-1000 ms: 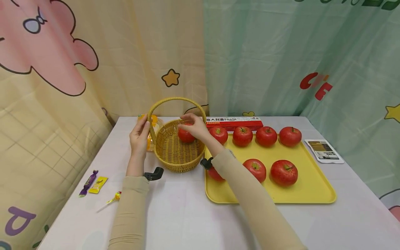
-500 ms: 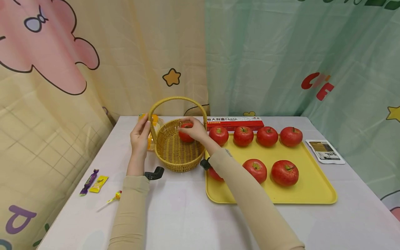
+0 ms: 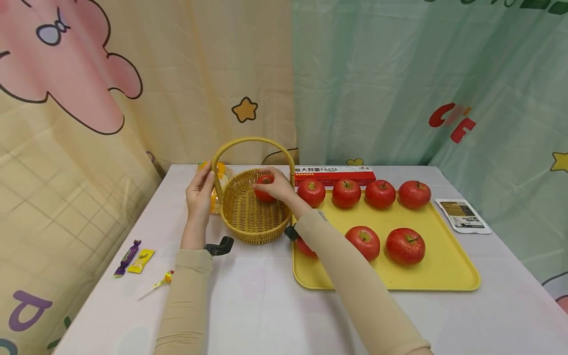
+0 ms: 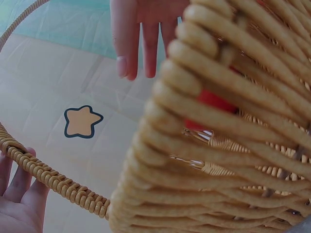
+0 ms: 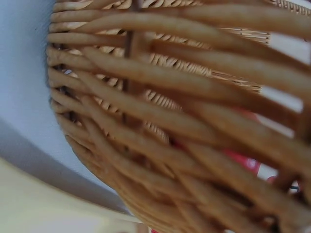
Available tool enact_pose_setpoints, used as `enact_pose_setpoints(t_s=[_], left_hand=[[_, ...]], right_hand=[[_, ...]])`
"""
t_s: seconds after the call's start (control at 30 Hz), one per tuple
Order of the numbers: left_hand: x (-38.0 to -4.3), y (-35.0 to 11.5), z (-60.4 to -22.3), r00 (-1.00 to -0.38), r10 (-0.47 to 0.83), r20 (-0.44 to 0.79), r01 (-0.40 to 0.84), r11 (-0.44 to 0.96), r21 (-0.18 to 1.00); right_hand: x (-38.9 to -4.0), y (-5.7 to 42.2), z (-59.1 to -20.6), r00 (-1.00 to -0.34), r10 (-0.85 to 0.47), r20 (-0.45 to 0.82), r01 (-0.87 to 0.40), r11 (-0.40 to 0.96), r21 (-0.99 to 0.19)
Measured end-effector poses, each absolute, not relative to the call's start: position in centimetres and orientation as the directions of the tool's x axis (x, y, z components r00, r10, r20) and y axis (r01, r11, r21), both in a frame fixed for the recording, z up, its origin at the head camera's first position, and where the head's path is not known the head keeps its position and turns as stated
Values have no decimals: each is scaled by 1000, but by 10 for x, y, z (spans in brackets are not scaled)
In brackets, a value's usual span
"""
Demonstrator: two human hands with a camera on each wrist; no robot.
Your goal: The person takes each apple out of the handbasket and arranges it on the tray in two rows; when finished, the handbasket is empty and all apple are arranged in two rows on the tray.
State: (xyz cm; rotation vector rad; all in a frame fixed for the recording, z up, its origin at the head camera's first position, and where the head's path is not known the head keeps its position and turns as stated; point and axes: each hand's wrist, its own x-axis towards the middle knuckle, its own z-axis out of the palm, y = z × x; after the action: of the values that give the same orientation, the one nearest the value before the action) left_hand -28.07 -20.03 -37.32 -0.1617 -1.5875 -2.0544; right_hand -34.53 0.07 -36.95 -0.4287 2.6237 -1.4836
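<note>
A wicker basket [image 3: 255, 231] with a tall arched handle stands left of the table's middle. My left hand [image 3: 198, 192] holds the left side of that handle; in the left wrist view its fingers [image 4: 20, 187] lie against the woven cane. One red apple [image 3: 264, 195] is inside the basket, partly covered by my right hand [image 3: 280, 186]. The left wrist view shows the right hand's fingers [image 4: 131, 48] nearly straight above the rim, with red showing through the weave lower down. Only the wicker side [image 5: 160, 111] fills the right wrist view; the right hand is hidden there.
A yellow tray [image 3: 437, 266] right of the basket bears several red apples [image 3: 405, 246]. Behind it lies a pasta box [image 3: 337, 176]. A white pouch [image 3: 463, 216] lies at the right, wrapped candies [image 3: 127, 259] and a lollipop [image 3: 165, 278] at the left. An orange packet [image 3: 216, 202] sits behind the left hand.
My right hand's fingers have lowered a little and drawn closer together over the apple in the basket. The left hand stays on the handle, and the basket has not moved.
</note>
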Motion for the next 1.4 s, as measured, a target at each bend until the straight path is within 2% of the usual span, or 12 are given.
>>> enact_pose_setpoints(t_s=[0.47,0.87,1.4], left_hand=[[-281,-201,-374,-849,-338,407,475,-147,868],[-281,-200,-374,-847,-334,413,483,-164,860],[-281,-200,-374,-852,-349,391,465,-159,871]], right_hand=[[-344,2,-370,-939,-342,15,-214,550,-808],[-340,0,-370,-900,-436,5,-280,570,-773],[-333,-7,-369,-789,-609,-76,-407,611,-679]])
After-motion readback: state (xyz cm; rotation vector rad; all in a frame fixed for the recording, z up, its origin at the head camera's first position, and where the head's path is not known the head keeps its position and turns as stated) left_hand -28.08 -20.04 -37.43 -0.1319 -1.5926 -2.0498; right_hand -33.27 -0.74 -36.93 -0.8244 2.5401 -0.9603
